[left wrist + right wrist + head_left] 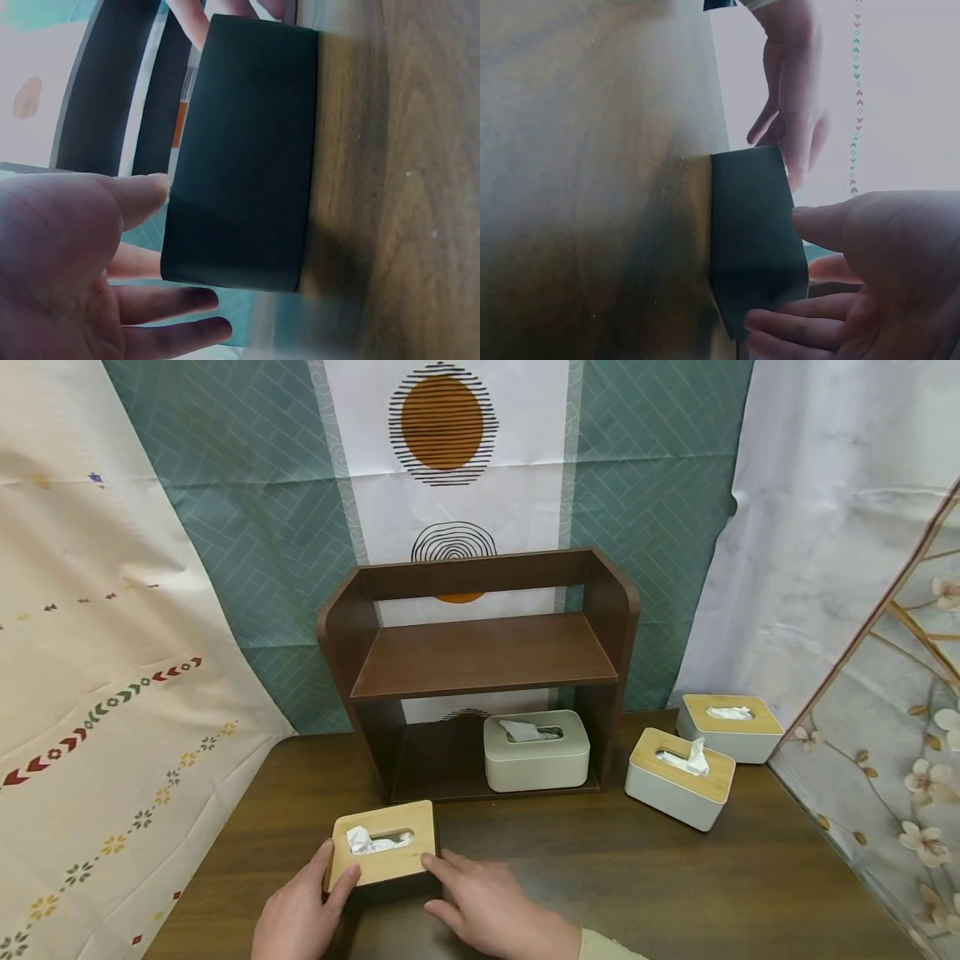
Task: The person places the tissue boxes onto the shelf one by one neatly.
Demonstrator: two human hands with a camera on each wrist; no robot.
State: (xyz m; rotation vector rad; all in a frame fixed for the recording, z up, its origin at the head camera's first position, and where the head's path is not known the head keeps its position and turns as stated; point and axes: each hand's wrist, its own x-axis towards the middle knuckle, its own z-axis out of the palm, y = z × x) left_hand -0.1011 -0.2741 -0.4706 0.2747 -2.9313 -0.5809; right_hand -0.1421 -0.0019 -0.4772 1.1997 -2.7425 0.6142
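Note:
A tissue box (387,874) with black sides and a pale wooden lid is between the two hands at the front of the table. A white tissue (375,842) pokes from its slot. My left hand (302,906) holds the left end, thumb at the front top edge and a finger along the side. At the other end, my right hand (487,897) has fingertips at the front right corner. Its thumb and fingers (795,330) meet the box's edge and side in the right wrist view. Whether the underside touches the table cannot be told.
Behind stands a dark brown two-tier shelf (480,652), with a light grey tissue box (537,768) at the right of its lower tier. Two white tissue boxes with wooden lids, one nearer (667,797) and one farther (731,743), stand right of it. Patterned cloths hang around the table (637,893).

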